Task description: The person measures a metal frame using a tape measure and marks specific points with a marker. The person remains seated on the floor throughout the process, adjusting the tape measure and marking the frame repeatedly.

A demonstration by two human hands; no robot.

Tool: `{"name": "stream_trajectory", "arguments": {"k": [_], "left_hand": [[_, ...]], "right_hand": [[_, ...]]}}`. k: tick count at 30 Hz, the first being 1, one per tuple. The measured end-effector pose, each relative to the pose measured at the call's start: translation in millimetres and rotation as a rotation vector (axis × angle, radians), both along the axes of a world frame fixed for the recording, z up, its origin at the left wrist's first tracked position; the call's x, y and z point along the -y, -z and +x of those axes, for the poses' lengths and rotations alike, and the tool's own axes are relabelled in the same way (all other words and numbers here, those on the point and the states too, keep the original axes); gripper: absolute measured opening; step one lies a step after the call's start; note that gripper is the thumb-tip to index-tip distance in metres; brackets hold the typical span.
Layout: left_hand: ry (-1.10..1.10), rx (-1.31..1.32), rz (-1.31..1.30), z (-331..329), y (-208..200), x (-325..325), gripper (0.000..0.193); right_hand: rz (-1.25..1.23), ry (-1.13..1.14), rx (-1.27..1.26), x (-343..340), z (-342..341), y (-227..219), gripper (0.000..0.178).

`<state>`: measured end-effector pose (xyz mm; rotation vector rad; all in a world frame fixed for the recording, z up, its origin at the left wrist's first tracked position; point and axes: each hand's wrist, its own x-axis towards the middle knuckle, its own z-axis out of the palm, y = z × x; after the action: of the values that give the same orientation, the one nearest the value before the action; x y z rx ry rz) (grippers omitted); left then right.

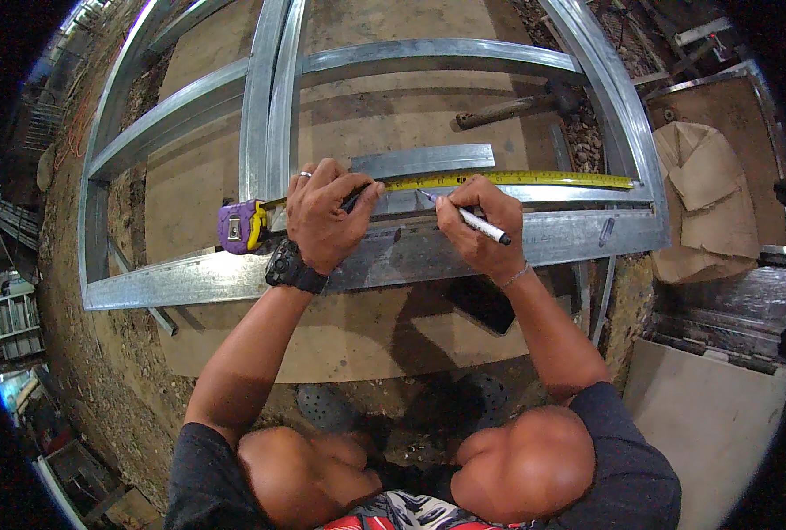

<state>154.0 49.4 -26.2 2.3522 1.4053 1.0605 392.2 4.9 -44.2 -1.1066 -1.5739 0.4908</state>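
Note:
A purple and yellow tape measure (pixel 238 227) rests on a flat metal bar, its yellow blade (pixel 552 179) drawn out to the right. My left hand (pixel 329 212) is closed over the blade just right of the case, thumb and fingers pinching it. A small dark piece sticks out between those fingers; I cannot tell what it is. In my right hand (pixel 486 221) is a white marker pen (pixel 481 224) with a black end, its tip down at the blade's near edge. Just beyond the blade lies a short metal strip (pixel 424 160).
A large frame of metal channel (pixel 366 265) lies on a brown board (pixel 260 340). Inside it is a hammer (pixel 517 110). A dark phone-like slab (pixel 481 305) lies near the front bar. A folded brown paper sack (pixel 706 203) stands at the right, above a pale panel (pixel 702 424).

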Motion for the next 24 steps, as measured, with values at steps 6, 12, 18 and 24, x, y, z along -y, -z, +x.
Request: {"name": "stream_trajectory", "arguments": {"k": [6, 12, 18, 24], "left_hand": [[-0.004, 0.000, -0.010, 0.7, 0.8, -0.3, 0.010], [-0.009, -0.002, -0.012, 1.6, 1.5, -0.6, 0.009], [0.005, 0.001, 0.008, -0.4, 3.1, -0.9, 0.009], [0.010, 0.003, 0.003, -0.4, 0.3, -1.7, 0.009]], "right_hand": [[-0.025, 0.019, -0.006, 0.3, -0.6, -1.5, 0.022], [-0.009, 0.016, 0.007, -0.4, -0.4, -1.9, 0.022], [-0.018, 0.011, 0.013, 0.7, 0.9, -1.9, 0.020], [-0.174, 0.027, -0.508, 9.3, 12.0, -13.4, 0.011]]}}
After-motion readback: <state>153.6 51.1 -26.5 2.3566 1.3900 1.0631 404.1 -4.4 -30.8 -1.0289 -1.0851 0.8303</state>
